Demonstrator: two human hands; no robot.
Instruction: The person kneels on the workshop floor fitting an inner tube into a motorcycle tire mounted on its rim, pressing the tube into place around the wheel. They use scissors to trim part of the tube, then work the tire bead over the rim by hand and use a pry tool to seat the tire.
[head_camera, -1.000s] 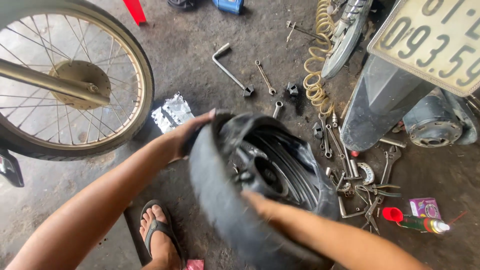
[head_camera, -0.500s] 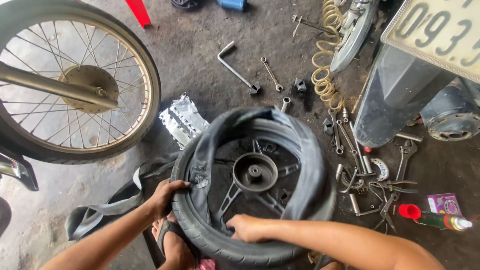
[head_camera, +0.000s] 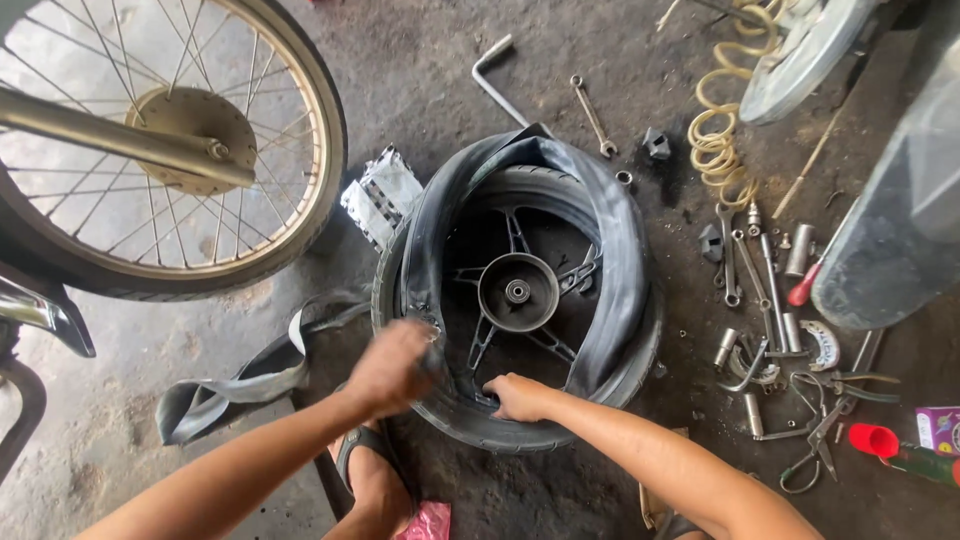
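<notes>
With the tyre (head_camera: 620, 330) flat on the floor (head_camera: 420, 90), the left hand (head_camera: 392, 368) gripped its near edge and the inner tube (head_camera: 590, 220), the right hand (head_camera: 518, 396) pressed fingers inside; tucking the tube looked unfinished, needing steady working round.

Both arms reach forward; left hand (head_camera: 392, 368) is curled into a loose fist, right hand (head_camera: 517, 396) lies flat, fingers bent.

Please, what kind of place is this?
Probably a motorcycle repair workshop: a tyre on a cast wheel lies on the concrete floor, with scattered wrenches and a spoked wheel nearby.
</notes>
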